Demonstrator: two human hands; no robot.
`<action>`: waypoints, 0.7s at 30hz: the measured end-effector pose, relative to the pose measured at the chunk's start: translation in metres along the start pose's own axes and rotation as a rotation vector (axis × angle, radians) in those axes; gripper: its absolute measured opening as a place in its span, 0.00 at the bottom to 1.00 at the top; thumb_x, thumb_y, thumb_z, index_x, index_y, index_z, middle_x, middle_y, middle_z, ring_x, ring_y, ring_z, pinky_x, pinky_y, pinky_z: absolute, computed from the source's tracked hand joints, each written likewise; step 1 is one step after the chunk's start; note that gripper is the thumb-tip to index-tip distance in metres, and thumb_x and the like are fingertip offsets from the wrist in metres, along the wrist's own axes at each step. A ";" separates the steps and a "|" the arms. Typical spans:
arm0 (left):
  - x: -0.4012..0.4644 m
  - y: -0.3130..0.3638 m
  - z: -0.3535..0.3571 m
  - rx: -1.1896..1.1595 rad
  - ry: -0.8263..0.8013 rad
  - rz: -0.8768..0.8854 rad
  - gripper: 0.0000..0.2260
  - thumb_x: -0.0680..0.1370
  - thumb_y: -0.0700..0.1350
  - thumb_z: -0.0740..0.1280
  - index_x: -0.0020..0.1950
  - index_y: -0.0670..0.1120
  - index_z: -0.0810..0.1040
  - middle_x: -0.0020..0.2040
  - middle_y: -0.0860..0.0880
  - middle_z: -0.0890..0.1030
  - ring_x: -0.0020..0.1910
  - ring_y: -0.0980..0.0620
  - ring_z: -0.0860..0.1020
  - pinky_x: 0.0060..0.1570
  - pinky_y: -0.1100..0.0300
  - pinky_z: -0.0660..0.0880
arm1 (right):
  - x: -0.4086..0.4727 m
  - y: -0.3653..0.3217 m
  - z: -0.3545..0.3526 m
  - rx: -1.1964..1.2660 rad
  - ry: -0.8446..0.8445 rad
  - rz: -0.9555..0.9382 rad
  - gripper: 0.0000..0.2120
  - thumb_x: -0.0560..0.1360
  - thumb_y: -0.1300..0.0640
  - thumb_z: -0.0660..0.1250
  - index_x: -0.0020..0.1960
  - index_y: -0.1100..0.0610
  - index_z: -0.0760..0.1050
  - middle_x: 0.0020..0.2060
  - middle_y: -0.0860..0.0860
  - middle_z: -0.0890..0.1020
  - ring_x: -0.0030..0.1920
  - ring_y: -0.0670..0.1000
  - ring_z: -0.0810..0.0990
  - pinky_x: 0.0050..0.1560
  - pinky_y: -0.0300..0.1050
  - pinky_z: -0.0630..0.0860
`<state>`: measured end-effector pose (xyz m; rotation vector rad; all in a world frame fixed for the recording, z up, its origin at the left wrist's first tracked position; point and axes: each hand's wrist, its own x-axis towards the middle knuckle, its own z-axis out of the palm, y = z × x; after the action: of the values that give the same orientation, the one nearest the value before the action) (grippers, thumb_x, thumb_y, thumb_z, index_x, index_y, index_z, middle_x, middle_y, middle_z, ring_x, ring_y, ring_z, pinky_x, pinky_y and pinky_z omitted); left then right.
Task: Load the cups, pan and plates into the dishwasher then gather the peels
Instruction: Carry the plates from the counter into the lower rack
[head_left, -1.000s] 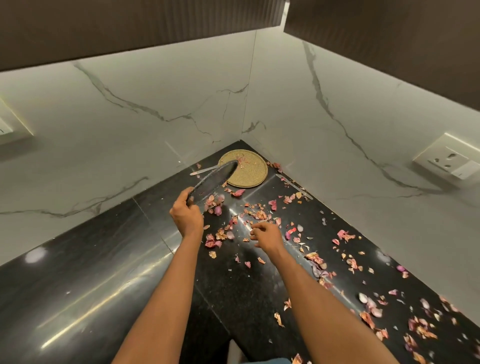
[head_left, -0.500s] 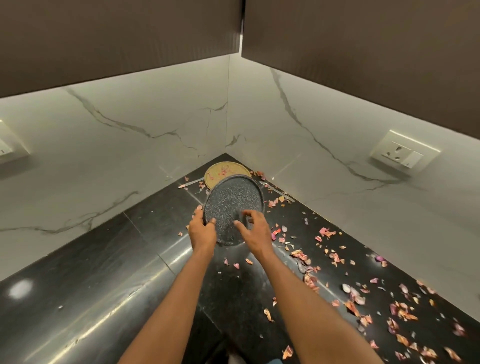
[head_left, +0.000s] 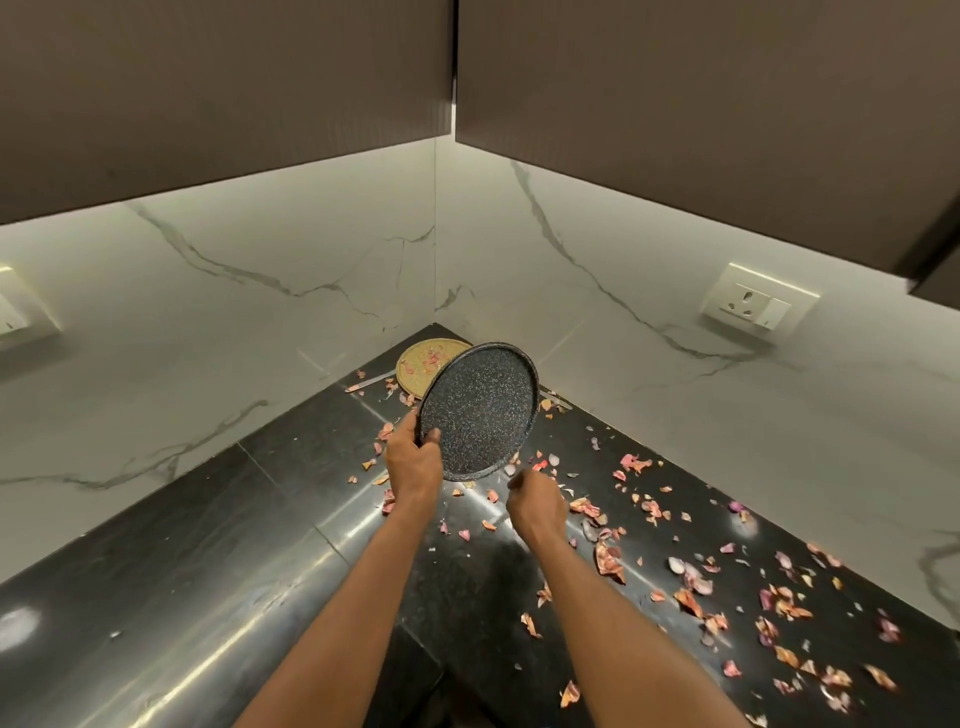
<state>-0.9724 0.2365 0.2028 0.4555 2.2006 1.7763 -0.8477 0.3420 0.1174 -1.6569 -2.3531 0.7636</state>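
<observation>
Plate: the dark speckled plate (head_left: 479, 410) is up off the surface, tilted on edge with its face turned toward you, in front of the gold plate (head_left: 415, 364) that lies flat in the corner.
Left hand: your left hand (head_left: 413, 457) holds the dark plate at its lower left rim, thumb on the face, fingers hidden behind.
Right hand: your right hand (head_left: 535, 501) hangs just below the plate's lower edge, apart from it, fingers curled; whether it pinches a peel you cannot tell.
Handling: judge the plate stiff, breakable if dropped, and likely smooth under the fingers; a one-handed rim hold on a tilted disc could slip, so bring the right hand to the opposite rim.
Peels: the peels (head_left: 691, 577) lie scattered over the black surface (head_left: 156, 597), thickest to your right, with a few on the gold plate; they look light and papery, better swept together than picked singly.
Utensil: a thin metal utensil (head_left: 371, 382) lies left of the gold plate; its far end is covered.
Hidden: the dishwasher, the cups and the pan are out of view, and the dark plate covers part of the gold one.
</observation>
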 end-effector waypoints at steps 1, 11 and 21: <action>-0.003 0.001 0.001 -0.014 0.001 0.006 0.10 0.80 0.34 0.65 0.55 0.46 0.79 0.45 0.49 0.80 0.42 0.54 0.74 0.35 0.64 0.69 | 0.000 0.004 -0.004 0.031 0.005 0.031 0.10 0.77 0.60 0.66 0.53 0.51 0.84 0.50 0.53 0.87 0.51 0.57 0.84 0.53 0.51 0.80; -0.061 -0.016 0.023 -0.210 -0.141 -0.155 0.13 0.79 0.31 0.65 0.52 0.48 0.80 0.47 0.49 0.83 0.46 0.50 0.78 0.49 0.54 0.75 | -0.037 0.052 -0.036 0.715 -0.004 0.240 0.14 0.80 0.51 0.69 0.60 0.56 0.72 0.52 0.55 0.83 0.50 0.58 0.85 0.53 0.62 0.83; -0.174 -0.080 0.037 -0.114 -0.337 -0.430 0.04 0.80 0.38 0.67 0.53 0.45 0.78 0.48 0.43 0.83 0.49 0.43 0.82 0.53 0.42 0.80 | -0.166 0.168 -0.065 1.006 0.016 0.494 0.06 0.81 0.65 0.66 0.57 0.59 0.78 0.50 0.55 0.84 0.50 0.55 0.85 0.44 0.52 0.86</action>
<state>-0.8040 0.1828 0.1195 0.2140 1.7906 1.4627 -0.6195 0.2533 0.1157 -1.6543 -1.1117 1.6281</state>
